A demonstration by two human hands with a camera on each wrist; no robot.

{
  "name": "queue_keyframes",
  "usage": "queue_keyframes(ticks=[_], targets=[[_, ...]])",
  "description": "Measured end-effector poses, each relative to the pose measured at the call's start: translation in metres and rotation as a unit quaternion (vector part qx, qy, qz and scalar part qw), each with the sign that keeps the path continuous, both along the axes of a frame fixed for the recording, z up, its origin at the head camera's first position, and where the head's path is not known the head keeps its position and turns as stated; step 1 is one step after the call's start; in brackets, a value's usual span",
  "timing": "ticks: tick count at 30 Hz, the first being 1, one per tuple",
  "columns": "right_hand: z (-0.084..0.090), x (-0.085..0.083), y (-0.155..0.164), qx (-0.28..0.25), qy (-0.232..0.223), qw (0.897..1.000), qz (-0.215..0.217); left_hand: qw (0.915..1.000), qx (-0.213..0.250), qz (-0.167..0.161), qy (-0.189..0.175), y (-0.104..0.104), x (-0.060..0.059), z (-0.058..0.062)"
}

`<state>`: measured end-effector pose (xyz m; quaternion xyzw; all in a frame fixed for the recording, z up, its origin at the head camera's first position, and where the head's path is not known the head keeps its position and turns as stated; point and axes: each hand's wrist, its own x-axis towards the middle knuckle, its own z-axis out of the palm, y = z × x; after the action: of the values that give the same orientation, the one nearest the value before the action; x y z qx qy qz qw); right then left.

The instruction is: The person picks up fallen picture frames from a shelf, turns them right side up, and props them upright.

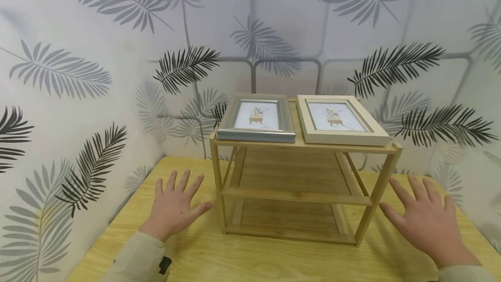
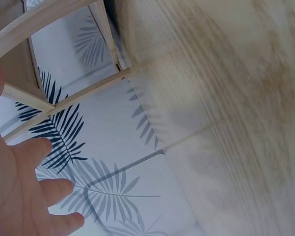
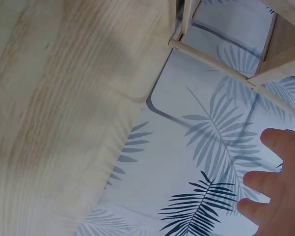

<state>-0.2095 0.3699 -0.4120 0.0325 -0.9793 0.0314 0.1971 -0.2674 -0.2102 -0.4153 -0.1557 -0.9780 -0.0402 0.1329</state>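
A light wooden shelf rack (image 1: pixel 295 196) with three tiers stands on the wooden table. On its top tier, a silver-grey picture frame (image 1: pixel 256 115) lies at the left and a cream picture frame (image 1: pixel 335 117) at the right, both face up. Each shows a plant in a pot on legs. My left hand (image 1: pixel 174 212) is beside the rack's left side, fingers spread, holding nothing. To the rack's right, my right hand (image 1: pixel 428 221) is likewise spread and holds nothing. Both wrist views show the left palm (image 2: pixel 14 191) and right fingers (image 3: pixel 265 184) near the rack.
The wooden table (image 1: pixel 235 260) runs up to a wall (image 1: pixel 285 21) covered in grey and black leaf patterns. Another patterned wall (image 1: pixel 58 121) closes off the left side. The rack's two lower tiers are open at the front.
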Motion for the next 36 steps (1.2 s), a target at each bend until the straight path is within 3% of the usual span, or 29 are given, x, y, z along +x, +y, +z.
queue_keyframes(ticks=[9,22,27,31,36], targets=[[0.008,0.001,-0.001,0.006,0.004,1.0,0.0,0.9999,-0.003,-0.001,0.01,-0.002,0.001,0.006],[0.036,0.006,-0.012,-0.005,0.046,0.999,0.025,0.9947,0.033,-0.035,0.091,0.002,0.009,0.039],[0.051,0.008,-0.016,-0.031,0.081,0.995,0.05,0.9843,0.076,-0.067,0.145,0.004,0.014,0.051],[0.06,0.01,-0.02,-0.059,0.101,0.99,0.076,0.9741,0.121,-0.094,0.167,0.007,0.017,0.061],[0.071,0.013,-0.026,-0.117,0.111,0.98,0.113,0.9558,0.168,-0.137,0.199,0.013,0.021,0.073]])
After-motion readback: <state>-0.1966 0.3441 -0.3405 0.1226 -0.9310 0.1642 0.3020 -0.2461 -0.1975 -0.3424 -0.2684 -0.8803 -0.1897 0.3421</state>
